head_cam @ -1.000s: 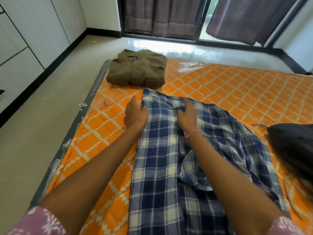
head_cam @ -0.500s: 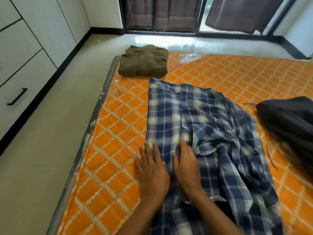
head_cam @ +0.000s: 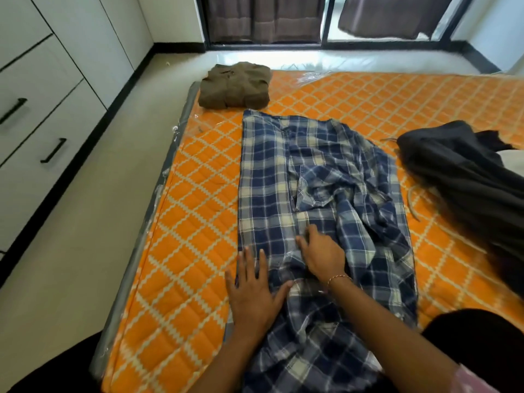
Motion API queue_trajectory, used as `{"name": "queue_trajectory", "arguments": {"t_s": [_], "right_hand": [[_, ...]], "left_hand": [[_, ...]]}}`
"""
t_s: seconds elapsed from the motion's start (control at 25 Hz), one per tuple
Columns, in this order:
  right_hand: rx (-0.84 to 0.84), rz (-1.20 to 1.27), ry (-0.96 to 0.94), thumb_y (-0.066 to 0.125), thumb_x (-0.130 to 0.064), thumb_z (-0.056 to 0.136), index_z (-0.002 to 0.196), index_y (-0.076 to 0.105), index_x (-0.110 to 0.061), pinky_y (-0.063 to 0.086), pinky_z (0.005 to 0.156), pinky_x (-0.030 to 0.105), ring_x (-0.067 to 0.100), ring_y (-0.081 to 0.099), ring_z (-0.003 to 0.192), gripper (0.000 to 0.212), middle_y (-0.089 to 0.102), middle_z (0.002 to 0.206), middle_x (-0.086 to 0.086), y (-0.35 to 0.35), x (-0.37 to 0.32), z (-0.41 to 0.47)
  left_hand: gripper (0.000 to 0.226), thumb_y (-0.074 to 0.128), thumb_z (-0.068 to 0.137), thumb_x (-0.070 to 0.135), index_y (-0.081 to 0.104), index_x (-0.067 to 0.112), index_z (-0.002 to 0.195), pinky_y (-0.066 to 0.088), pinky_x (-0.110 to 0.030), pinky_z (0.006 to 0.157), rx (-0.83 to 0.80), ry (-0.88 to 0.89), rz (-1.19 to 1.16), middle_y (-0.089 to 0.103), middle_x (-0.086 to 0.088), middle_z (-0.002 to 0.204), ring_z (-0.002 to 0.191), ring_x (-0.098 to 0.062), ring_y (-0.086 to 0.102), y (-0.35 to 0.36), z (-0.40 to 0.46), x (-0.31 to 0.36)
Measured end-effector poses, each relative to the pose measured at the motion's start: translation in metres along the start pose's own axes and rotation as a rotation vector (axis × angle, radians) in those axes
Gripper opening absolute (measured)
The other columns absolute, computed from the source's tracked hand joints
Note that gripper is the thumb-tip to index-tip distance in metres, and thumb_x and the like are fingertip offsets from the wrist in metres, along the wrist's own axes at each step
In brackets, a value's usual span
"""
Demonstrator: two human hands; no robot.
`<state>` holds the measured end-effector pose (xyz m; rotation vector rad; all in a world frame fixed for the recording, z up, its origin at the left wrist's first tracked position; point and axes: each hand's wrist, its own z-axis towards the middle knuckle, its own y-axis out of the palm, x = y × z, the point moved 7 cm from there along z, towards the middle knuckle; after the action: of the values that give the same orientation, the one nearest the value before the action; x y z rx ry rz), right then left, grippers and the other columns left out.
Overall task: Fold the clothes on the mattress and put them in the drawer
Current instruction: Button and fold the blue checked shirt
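a blue plaid shirt (head_cam: 283, 177) lies spread lengthwise on an orange quilted mattress (head_cam: 181, 222), its left side folded flat and straight, its right side bunched in loose folds. a person's left hand (head_cam: 255, 290) lies flat with straight, spread fingers across the shirt's left edge near the hem, partly on the cloth and partly on the mattress. the right hand (head_cam: 321, 255), a thin bracelet at its wrist, presses on the middle of the shirt with fingers extended, gripping nothing. beyond the shirt's collar end, a folded olive-brown shirt (head_cam: 235, 85) sits near the mattress's far left corner, close to the plaid shirt. a heap of dark clothing (head_cam: 453, 171) lies unfolded on the right of the mattress, apart from the plaid shirt. white drawers (head_cam: 48, 131) with black handles stand shut along the left wall, across a strip of pale floor (head_cam: 85, 251). dark curtains (head_cam: 263, 18) hang at the far window.
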<state>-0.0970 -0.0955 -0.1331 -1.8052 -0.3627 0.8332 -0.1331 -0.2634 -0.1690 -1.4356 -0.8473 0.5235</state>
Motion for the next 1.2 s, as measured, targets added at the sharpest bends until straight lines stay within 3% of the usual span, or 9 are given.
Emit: {"name": "queue_trajectory", "arguments": {"t_s": [0.12,0.24,0.4,0.56,0.68,0.8,0.92,1.04,1.2], "right_hand": [[-0.047,-0.243,-0.136,0.03,-0.048,0.1,0.128,0.04,-0.013,0.045,0.08,0.037,0.029,0.06,0.102,0.046,0.061,0.114,0.011,0.012,0.0,-0.006],[0.18,-0.262,-0.206,0.054,-0.042,0.092,0.125,0.054,-0.012,0.042,0.094,0.053,0.032,0.058,0.106,0.045,0.061,0.113,0.013,-0.005,0.003,-0.015],[0.406,-0.323,-0.483,0.081,-0.019,0.068,0.12,0.061,-0.012,0.038,0.102,0.06,0.035,0.057,0.117,0.056,0.06,0.124,0.019,-0.006,0.003,-0.065],[0.292,0.072,0.119,0.062,-0.038,0.088,0.15,0.016,-0.007,0.024,0.115,0.05,0.037,0.019,0.143,0.083,0.018,0.155,0.022,-0.02,0.051,-0.075],[0.202,0.119,0.181,0.066,-0.033,0.086,0.151,-0.01,-0.01,0.036,0.107,0.04,0.034,0.019,0.143,0.102,0.001,0.158,0.018,-0.006,0.055,-0.081],[0.341,0.624,0.509,0.061,-0.005,0.088,0.151,0.016,-0.012,0.048,0.08,0.039,0.038,0.052,0.119,0.078,0.044,0.139,0.019,-0.021,0.087,-0.075],[0.353,1.376,0.701,0.054,-0.01,0.094,0.11,0.063,-0.004,0.046,0.066,0.032,0.026,0.061,0.087,0.02,0.062,0.091,0.008,-0.017,0.112,-0.072],[-0.034,2.036,0.857,0.046,-0.033,0.098,0.099,0.06,-0.011,0.047,0.085,0.04,0.024,0.058,0.089,0.026,0.062,0.1,0.011,0.012,0.102,-0.071],[-0.107,2.291,0.757,0.042,-0.038,0.095,0.101,0.062,-0.014,0.041,0.09,0.03,0.021,0.058,0.089,0.032,0.071,0.087,0.009,0.023,0.099,-0.071]], "left_hand": [[0.084,0.026,0.089,0.069,0.027,0.008,0.147,0.042,-0.052,0.091,-0.013,-0.184,-0.102,0.039,-0.024,0.144,0.122,-0.037,0.048,-0.011,-0.015,-0.014],[0.089,0.065,0.084,0.04,0.013,0.006,0.148,0.054,-0.046,0.066,0.011,-0.296,-0.257,0.052,-0.028,0.125,0.098,-0.042,0.059,-0.025,-0.03,-0.021],[0.064,0.064,0.08,0.024,0.04,0.01,0.138,0.038,-0.051,0.093,0.144,-0.007,-0.072,0.048,-0.017,0.139,0.124,-0.034,0.047,-0.022,-0.032,-0.001],[0.077,0.014,0.086,0.061,0.036,0.017,0.145,0.013,-0.055,0.116,-0.067,0.274,-0.05,0.029,-0.012,0.153,0.143,-0.028,0.023,-0.005,-0.012,0.059],[0.102,0.01,0.076,0.086,0.019,0.016,0.151,-0.003,-0.051,0.113,-0.053,0.269,0.03,0.017,-0.014,0.156,0.146,-0.026,0.011,0.018,-0.018,0.068],[0.11,0.021,0.071,0.091,-0.007,0.02,0.151,-0.008,-0.05,0.114,0.001,0.238,-0.006,-0.002,-0.011,0.159,0.146,-0.022,-0.006,0.019,-0.022,0.063],[0.101,0.02,0.08,0.083,-0.004,0.015,0.152,-0.005,-0.051,0.115,0.091,0.243,-0.054,-0.005,-0.016,0.158,0.146,-0.03,-0.007,0.004,-0.028,0.066],[0.096,0.021,0.084,0.079,0.002,0.014,0.152,0.006,-0.054,0.113,0.119,0.334,-0.023,0.001,-0.017,0.158,0.146,-0.033,0.001,0.004,-0.033,0.073],[0.095,0.022,0.083,0.08,0.009,0.017,0.152,0.009,-0.057,0.11,0.123,0.415,0.059,0.005,-0.016,0.159,0.146,-0.032,0.004,0.009,-0.031,0.077]]}}
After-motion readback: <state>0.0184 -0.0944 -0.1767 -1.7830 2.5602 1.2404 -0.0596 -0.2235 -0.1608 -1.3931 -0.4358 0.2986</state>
